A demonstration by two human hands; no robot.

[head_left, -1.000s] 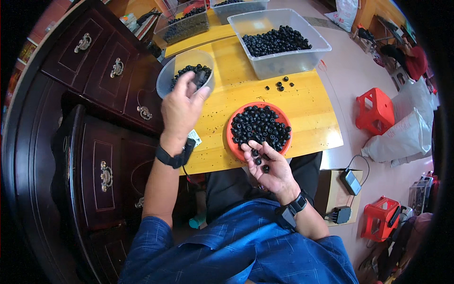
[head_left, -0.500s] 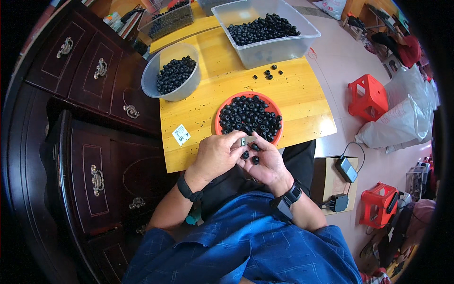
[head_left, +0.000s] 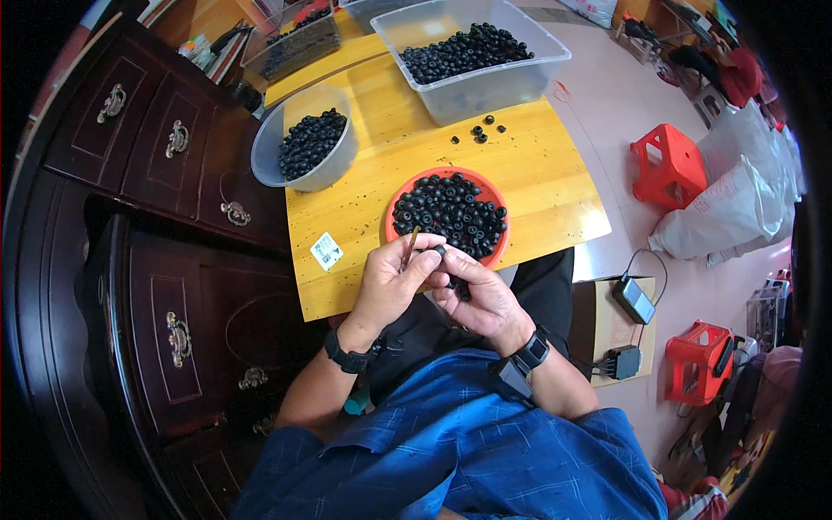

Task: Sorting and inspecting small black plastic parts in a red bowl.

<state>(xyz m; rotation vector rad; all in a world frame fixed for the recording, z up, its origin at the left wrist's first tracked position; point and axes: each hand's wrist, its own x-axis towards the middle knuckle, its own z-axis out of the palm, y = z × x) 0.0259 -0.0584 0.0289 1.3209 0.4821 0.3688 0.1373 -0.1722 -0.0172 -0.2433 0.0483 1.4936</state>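
Over the near edge of an orange-red plate [head_left: 392, 227], heaped with small black ring-like parts [head_left: 451, 208], both my hands meet. My left hand [head_left: 388, 284] is closed, with a thin narrow blade [head_left: 412, 247] sticking up between its fingers. At the fingertips of both hands, one black ring-like part [head_left: 439, 250] is pinched. My right hand [head_left: 487, 302] is curled, its thumb and forefinger against that part. More black parts [head_left: 459, 289] sit inside its bent fingers, partly hidden.
On the yellow table [head_left: 546, 195] stand a round translucent tub [head_left: 334, 169] and a large clear bin [head_left: 472, 102], both holding black parts. Several loose parts [head_left: 479, 134] lie near the bin. Dark drawers [head_left: 165, 329] flank the left. Red stools [head_left: 669, 169] and white sacks [head_left: 724, 217] are at right.
The blade has swung from between both hands to upright in my left fingers. My right hand, formerly palm-up with black parts showing, has curled in and pinches one part. The view has shifted slightly.
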